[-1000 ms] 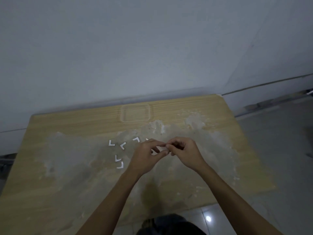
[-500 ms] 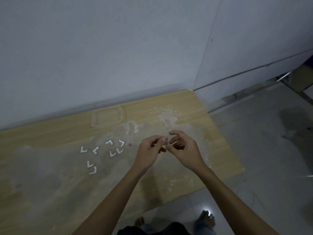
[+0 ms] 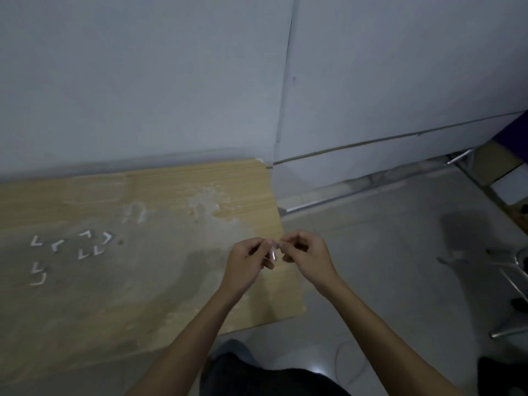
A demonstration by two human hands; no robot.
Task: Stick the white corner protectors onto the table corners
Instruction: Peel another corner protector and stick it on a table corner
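A wooden table (image 3: 171, 295) with a pale, worn patch fills the left half of the head view. Several white corner protectors (image 3: 83, 247) lie loose on it at the left. My left hand (image 3: 248, 264) and my right hand (image 3: 305, 252) meet above the table's right edge, both pinching one small white corner protector (image 3: 273, 252) between their fingertips. A white piece shows at the table's far right corner (image 3: 260, 160). The near right corner (image 3: 300, 310) is bare wood.
A grey wall stands right behind the table. Tiled floor (image 3: 385, 267) lies to the right, with metal chair legs (image 3: 508, 281) and a metal frame at the far right. My legs show below the table's front edge.
The view has swung to the right, so the table and loose protectors sit further left. My hands have moved to the table's right edge, still together on the small protector.
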